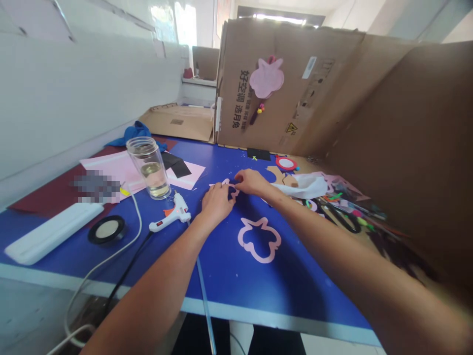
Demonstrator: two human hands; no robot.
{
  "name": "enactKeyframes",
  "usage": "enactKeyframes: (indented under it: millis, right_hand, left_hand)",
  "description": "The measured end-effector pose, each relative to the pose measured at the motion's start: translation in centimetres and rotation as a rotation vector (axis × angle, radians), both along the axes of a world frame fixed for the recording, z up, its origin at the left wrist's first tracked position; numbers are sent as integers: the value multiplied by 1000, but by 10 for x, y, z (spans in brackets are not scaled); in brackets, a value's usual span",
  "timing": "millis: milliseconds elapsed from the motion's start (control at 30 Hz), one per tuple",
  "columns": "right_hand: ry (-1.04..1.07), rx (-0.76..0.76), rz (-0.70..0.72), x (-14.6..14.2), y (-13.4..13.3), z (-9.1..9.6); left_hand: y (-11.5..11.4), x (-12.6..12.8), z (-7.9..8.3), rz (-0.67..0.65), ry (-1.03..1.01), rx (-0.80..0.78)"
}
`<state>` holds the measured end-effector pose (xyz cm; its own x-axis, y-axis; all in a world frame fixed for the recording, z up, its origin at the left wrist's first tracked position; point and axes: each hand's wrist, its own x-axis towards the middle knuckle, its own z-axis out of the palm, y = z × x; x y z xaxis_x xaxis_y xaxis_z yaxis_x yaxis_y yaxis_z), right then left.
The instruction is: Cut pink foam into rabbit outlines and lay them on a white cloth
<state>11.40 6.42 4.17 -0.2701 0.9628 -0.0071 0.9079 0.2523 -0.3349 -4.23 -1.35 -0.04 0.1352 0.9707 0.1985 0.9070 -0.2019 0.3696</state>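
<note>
My left hand (216, 201) and my right hand (252, 181) meet over a pink foam cut-out (225, 183) lying on the blue table (229, 276). Both hands have their fingers pinched on the pink piece, which they largely hide. Nearer to me lies a second pink outline shape (259, 238), flat on the table and untouched. A white hot glue gun (173, 215) rests just left of my left hand, with its cord running off the front edge.
A glass jar (150, 167) with some liquid stands at the left on pink sheets (111, 170). A black round lid (107, 230) and a white power strip (51, 232) lie further left. Scissors (342, 216) and scraps lie at right. Cardboard walls (295, 98) stand behind.
</note>
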Motion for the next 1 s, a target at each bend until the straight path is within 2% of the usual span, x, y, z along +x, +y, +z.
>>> enactKeyframes:
  millis: [133,333,433,567,700,767,833,900,1000]
  right_hand:
    - [-21,-67,-29,-18,11,-13]
    - [53,-170,-79,-23,16,-17]
    - [112,-198,-101,-19,18,-20]
    - [166,-145,-146,-15,29,-21]
    - [276,3,-282,-14,57,-8]
    - [317,90,-334,-9,70,4]
    - [288,148,-324,5,74,17]
    - [149,168,-242,28,66,29]
    - [-90,218,-116,75,33,41]
  left_hand:
    - [-1,2,1,8,-10,-22]
    - [-2,3,1,15,-14,-29]
    - [-1,3,2,18,-39,30]
    - [-1,3,7,60,-93,167]
    - [0,1,9,91,-133,228]
    - [1,0,7,86,-150,208]
    - [2,1,6,70,-175,151]
    - [3,2,5,45,-195,92]
    - [3,4,6,18,-212,50]
